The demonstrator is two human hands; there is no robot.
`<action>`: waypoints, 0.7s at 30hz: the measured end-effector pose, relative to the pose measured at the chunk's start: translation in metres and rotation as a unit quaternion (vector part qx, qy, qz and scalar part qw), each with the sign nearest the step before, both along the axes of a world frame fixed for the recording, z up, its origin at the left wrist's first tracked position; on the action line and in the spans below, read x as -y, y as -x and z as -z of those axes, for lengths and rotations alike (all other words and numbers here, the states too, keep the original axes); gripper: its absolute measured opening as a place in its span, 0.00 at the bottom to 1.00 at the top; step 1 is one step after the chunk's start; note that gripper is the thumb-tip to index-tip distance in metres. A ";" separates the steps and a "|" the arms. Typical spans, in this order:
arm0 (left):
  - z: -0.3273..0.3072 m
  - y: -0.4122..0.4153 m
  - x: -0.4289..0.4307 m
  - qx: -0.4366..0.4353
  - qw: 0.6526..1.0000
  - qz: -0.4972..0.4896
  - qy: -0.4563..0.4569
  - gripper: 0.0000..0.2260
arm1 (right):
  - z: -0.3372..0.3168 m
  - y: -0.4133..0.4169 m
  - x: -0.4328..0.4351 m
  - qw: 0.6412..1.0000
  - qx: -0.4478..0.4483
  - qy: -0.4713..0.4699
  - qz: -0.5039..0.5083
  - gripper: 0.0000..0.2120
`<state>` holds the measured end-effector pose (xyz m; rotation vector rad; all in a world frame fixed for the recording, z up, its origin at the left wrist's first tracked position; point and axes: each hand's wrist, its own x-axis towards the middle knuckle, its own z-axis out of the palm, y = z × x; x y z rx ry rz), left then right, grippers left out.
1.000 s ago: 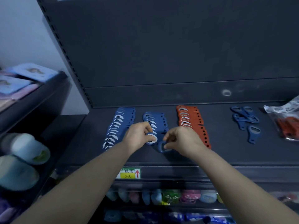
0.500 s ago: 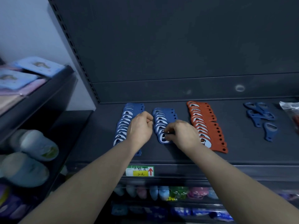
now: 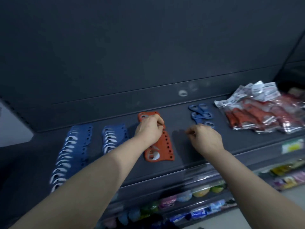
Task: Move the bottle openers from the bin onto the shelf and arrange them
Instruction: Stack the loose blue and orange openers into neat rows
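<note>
Three rows of overlapped bottle openers lie on the dark shelf [image 3: 189, 156]: a long blue row [image 3: 71, 154] at the left, a shorter blue row [image 3: 113, 136] beside it, and an orange row [image 3: 162, 149] in the middle. My left hand [image 3: 148, 130] sits on the far part of the orange row, its fingers curled down onto the openers. To the right, my right hand [image 3: 205, 138] hovers over bare shelf with fingers pinched together and nothing visible in them. Just beyond it lie a few loose blue openers [image 3: 198, 113].
A heap of clear plastic packets [image 3: 257, 113] with red items fills the shelf's right end. The dark back panel [image 3: 148, 55] rises behind the rows. Lower shelves [image 3: 198, 200] below the front edge hold small colourful goods.
Both hands left the middle blue row and moved right: the left onto the orange row, the right toward the loose blue openers. The view has swung right and blurred.
</note>
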<state>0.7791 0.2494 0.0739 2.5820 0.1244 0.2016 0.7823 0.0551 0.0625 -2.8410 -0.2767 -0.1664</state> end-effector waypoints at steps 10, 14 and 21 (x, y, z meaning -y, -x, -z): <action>0.020 -0.095 0.115 -0.072 0.993 0.060 -0.077 0.16 | 0.002 -0.081 0.094 0.999 -0.025 -0.024 0.028 0.15; 0.022 -0.133 0.134 -0.091 0.990 0.060 -0.094 0.19 | -0.004 -0.118 0.097 0.997 -0.050 -0.048 -0.028 0.21; 0.029 -0.140 0.117 -0.101 0.985 0.056 -0.131 0.18 | 0.002 -0.180 0.082 0.994 -0.103 -0.016 -0.028 0.15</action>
